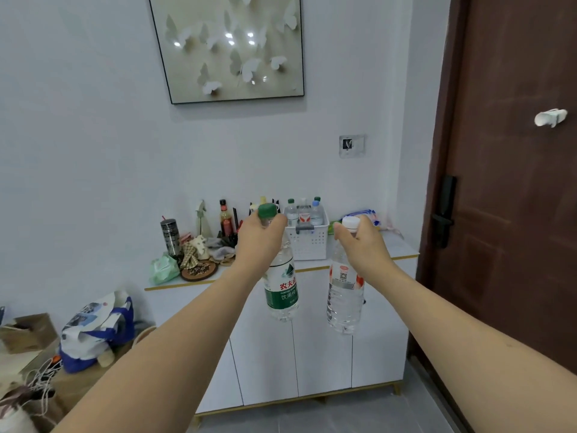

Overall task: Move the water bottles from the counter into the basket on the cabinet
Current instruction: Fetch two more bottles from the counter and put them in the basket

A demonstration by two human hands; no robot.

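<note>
Nearest us, our left hand (260,237) grips a clear green-capped plastic water bottle (281,285) by its neck; our right hand (359,242) grips a clear white-capped plastic water bottle (345,295) likewise. Both hang before the white cabinet (321,345). Farther off, the white perforated plastic basket (309,242) holds three bottles.

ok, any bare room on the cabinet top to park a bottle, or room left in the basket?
Bare strip on the cabinet top in front of and right of the white basket, out to the right edge. The basket already holds three bottles at the back; its front is hidden by its wall. Left of the basket is crowded: sauce bottle, tumbler, cloths, coaster.
</note>
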